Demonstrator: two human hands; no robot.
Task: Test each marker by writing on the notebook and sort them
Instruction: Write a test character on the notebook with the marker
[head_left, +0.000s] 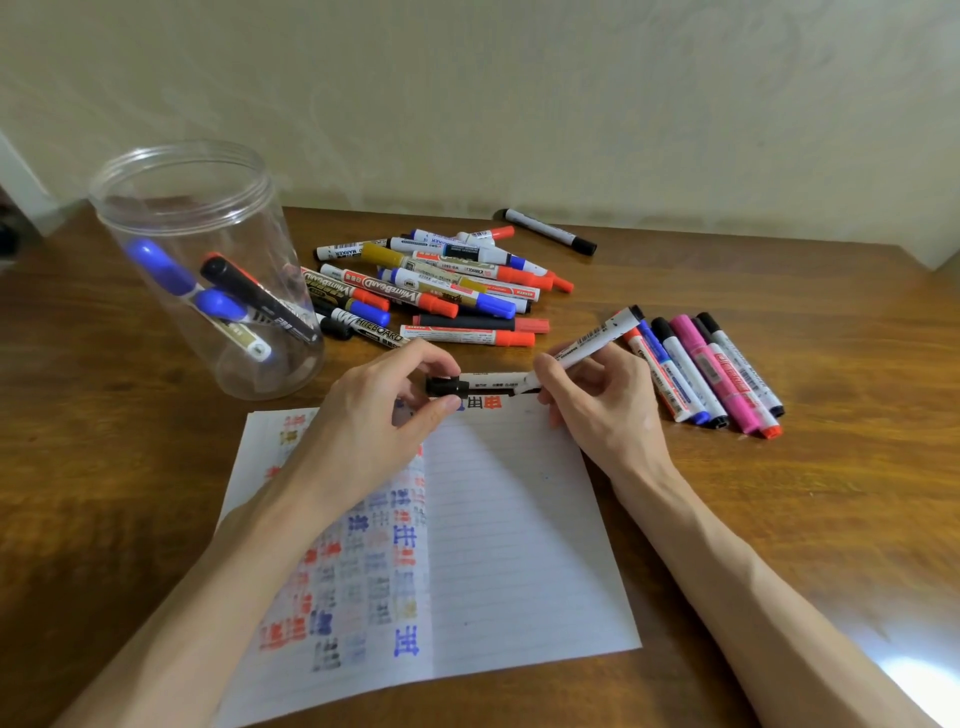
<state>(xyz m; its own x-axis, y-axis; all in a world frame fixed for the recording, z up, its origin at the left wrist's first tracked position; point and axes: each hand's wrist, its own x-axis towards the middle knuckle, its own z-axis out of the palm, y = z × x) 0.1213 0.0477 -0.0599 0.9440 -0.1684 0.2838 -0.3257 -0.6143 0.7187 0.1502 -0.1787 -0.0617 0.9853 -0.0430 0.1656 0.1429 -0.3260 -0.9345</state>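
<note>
Head view: a lined notebook (519, 545) lies nearest on the wooden worktop (805, 509), its left column filled with red, blue and black test marks. At its far edge the left hand (374, 415) has its fingers pinched on the black cap of a white marker (491, 380) lying crosswise. The right hand (597, 405) has its fingers curled round a second marker (597, 335), tilted up to the right. Just right lies a sorted row of markers (711, 374). Left stands a clear jar (182, 156) holding several markers (234, 296). Beyond is an unsorted pile (441, 280), then a lone black marker (550, 231).
</note>
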